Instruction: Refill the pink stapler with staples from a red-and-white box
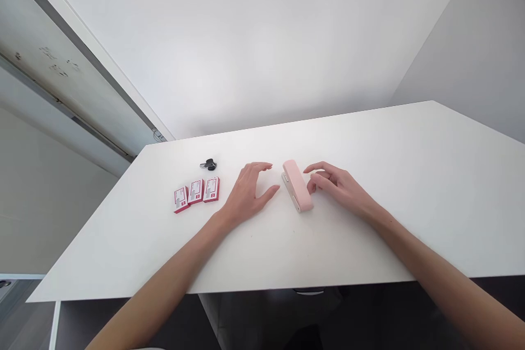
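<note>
A pink stapler with a pale base lies on the white table between my two hands. To its left rests my left hand, thumb and fingers apart and nothing between them. My right hand is just right of the stapler, its fingers loosely bent, the index finger stretched out, and holding nothing. The fingertips come very close to the stapler's side; whether they touch it I cannot tell. Left of my left hand stand three small red and white boxes in a row, and behind them a small black and silver staple remover.
A white wall rises behind the table's far edge, and a grey wall stands at the right. On the left is a glass panel in a metal frame. The table's front edge runs below my forearms, with dark space under it.
</note>
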Available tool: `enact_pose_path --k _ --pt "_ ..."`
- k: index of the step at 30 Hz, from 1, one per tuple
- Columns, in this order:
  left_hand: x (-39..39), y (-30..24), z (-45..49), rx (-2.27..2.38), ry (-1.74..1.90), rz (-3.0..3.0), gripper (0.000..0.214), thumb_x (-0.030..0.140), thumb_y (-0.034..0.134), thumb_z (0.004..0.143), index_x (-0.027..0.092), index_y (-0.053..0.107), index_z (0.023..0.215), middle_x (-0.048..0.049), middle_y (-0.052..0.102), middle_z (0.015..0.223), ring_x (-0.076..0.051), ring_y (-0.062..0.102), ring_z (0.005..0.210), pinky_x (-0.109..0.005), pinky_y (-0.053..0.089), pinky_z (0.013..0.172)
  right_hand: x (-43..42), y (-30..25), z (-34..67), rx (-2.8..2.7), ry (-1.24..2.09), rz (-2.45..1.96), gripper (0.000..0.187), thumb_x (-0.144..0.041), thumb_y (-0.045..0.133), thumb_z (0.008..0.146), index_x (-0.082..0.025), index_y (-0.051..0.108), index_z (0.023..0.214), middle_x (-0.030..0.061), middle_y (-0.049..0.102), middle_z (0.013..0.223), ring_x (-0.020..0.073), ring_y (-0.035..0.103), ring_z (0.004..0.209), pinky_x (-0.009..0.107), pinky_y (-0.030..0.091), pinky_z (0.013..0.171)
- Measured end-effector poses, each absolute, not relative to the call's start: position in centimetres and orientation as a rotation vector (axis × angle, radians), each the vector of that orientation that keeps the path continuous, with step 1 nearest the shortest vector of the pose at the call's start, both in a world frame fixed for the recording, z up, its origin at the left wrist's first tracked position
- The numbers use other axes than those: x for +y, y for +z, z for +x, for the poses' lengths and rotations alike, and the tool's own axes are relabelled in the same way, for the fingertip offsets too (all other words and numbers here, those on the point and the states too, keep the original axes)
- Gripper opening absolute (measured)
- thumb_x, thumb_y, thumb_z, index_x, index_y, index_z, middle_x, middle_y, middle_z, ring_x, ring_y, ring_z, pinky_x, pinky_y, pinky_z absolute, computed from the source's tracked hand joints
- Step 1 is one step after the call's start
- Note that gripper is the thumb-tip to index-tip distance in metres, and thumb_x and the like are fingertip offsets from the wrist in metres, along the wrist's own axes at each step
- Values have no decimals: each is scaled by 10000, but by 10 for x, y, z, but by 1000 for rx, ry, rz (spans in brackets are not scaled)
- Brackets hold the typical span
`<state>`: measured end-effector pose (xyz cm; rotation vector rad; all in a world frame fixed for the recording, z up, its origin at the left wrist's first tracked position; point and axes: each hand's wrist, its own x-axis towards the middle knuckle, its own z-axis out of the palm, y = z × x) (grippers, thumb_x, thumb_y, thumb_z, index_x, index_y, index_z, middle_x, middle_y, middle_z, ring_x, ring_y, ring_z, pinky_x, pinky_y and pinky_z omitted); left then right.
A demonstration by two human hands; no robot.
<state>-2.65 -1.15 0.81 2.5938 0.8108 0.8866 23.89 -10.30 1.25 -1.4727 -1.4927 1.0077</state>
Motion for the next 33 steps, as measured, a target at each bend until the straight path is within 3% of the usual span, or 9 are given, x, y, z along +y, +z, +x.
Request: enact_pose_path --k 5,10,13,16,23,29,33 --pt "-8 14 -59 896 973 2822 342 331 605 1028 255 539 1355 -111 656 1333 -277 603 1275 -493 463 1111 -102 7 240 -1360 1000 -1496 408 -668 554 1005 -291 675 1104 36 800 944 248 700 955 374 477 832" --pt "3 33 -139 1212 854 2859 379 425 625 997 250 570 1328 -116 661 1348 -313 572 1322 -546 398 1162 -100 1 241 -1349 980 -1497 458 -712 553 986 -281 681 1076 50 805 950 252 702 959 372 479 816" --pt "7 42 -181 1361 586 2730 571 563 658 948 247 524 1405 -126 595 1475 -341 493 1417 -558 368 1200 -100 0 242 -1350 978 -1495 482 -727 550 978 -273 683 1071 58 808 959 254 704 962 377 483 817" --pt "5 46 -203 1452 341 2563 772 671 677 892 266 452 1510 -125 515 1570 -367 474 1436 -533 432 1155 -101 0 243 -1364 969 -1487 479 -723 553 979 -269 682 1063 55 810 951 252 710 955 386 486 836" --pt "-3 43 -207 1547 345 2404 734 718 617 919 273 486 1488 -103 580 1502 -310 616 1248 -438 532 1001 -100 0 242 -1378 948 -1482 472 -717 556 979 -267 680 1044 56 810 939 254 718 955 392 494 846" --pt "5 50 -201 1535 531 2414 855 776 704 825 251 483 1462 -105 648 1439 -315 624 1288 -432 531 1026 -100 -1 243 -1367 956 -1462 461 -709 561 980 -267 678 1038 45 811 920 238 716 927 372 492 843" --pt "9 58 -184 1428 470 2461 810 771 714 822 270 509 1424 -103 594 1521 -331 584 1366 -451 519 1068 -100 -1 242 -1366 960 -1454 444 -690 559 989 -265 679 1038 46 810 930 236 709 932 379 486 862"
